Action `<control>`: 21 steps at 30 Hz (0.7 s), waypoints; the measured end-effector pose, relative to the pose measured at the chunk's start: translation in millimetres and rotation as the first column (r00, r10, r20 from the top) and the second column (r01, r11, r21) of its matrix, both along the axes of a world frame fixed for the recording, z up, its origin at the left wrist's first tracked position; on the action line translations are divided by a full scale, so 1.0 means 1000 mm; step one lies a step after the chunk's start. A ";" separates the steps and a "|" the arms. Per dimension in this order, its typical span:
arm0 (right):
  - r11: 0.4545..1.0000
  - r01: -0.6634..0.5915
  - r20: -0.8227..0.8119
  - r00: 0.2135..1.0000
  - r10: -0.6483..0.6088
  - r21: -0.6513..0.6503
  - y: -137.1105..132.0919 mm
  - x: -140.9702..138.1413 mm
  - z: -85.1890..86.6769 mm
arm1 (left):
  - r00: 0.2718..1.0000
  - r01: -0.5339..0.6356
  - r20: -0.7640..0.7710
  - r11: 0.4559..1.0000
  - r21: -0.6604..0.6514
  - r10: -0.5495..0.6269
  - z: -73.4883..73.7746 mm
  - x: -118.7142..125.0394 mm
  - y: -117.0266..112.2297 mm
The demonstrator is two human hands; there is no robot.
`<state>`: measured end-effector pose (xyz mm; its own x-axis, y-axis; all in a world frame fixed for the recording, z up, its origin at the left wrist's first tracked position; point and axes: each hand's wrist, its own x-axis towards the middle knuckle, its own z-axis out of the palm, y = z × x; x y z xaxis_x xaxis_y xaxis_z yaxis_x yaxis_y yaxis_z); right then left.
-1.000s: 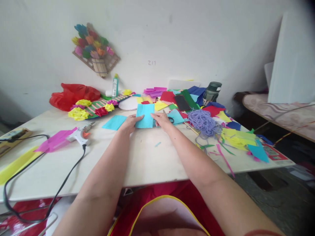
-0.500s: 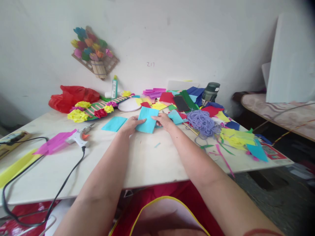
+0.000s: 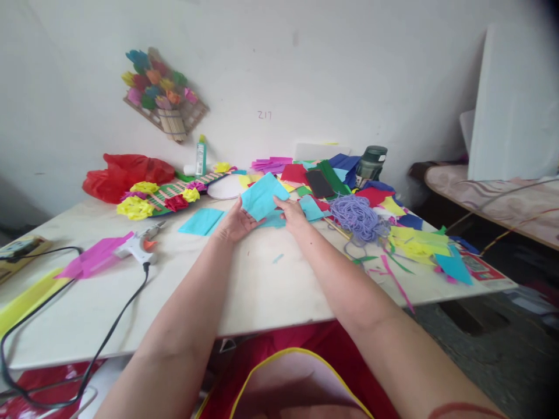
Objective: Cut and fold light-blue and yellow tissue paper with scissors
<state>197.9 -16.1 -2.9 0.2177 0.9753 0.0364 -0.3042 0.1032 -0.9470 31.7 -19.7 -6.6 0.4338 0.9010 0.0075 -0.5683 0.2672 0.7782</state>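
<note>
Turquoise thin paper rectangle, centre frame just above the pale desk, pinched at opposite edges by left hand and right hand, fingers closed on it; likely light, floppy, tear-prone.

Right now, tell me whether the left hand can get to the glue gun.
Probably yes. The glue gun lies left of the left hand, with bare table between them. That hand holds the blue paper, though, and would have to let go first.
</note>
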 end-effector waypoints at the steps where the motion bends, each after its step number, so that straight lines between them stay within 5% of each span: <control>1: 1.000 0.008 -0.009 1.000 -0.008 0.004 0.000 -0.001 0.000 | 1.000 0.019 -0.011 1.000 0.011 -0.019 -0.001 0.002 0.000; 14: 1.000 -0.029 -0.019 0.999 0.029 0.007 -0.002 -0.001 0.002 | 0.954 -0.124 -0.261 0.988 0.090 0.144 -0.005 0.001 0.006; 21: 1.000 -0.003 -0.019 1.000 0.003 -0.003 -0.002 0.001 0.003 | 0.963 -0.179 -0.192 0.981 0.069 0.189 0.000 0.001 0.004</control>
<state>199.0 -18.0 0.5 0.2153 0.9761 0.0296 -0.3225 0.0997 -0.9413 32.9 -16.0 -7.1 0.2584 0.9659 -0.0133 -0.4385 0.1295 0.8893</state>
